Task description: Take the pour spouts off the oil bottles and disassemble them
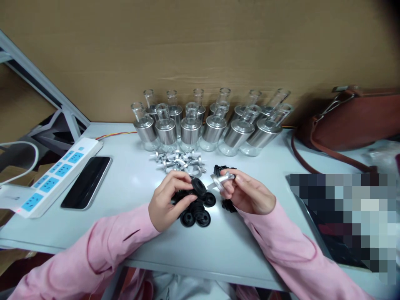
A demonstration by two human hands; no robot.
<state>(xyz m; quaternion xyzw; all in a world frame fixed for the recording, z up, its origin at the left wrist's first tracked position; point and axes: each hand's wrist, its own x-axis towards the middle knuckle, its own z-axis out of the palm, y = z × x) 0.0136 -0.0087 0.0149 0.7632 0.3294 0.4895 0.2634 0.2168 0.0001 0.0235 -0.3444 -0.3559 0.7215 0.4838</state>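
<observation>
White table (131, 187) carrying bottles (190, 129), metal pins (179, 160), black rings (196, 214), phone (86, 181), power strip (53, 177), brown bag (350, 121) lying at right

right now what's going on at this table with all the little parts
A person in pink sleeves sits at a white table. The left hand pinches a black rubber disc above a small pile of black discs, while the right hand holds a small silver metal piece close beside it. A heap of silver parts lies just behind, in front of a row of glass bottles with metal collars. A phone and power strip lie to the left.
</observation>
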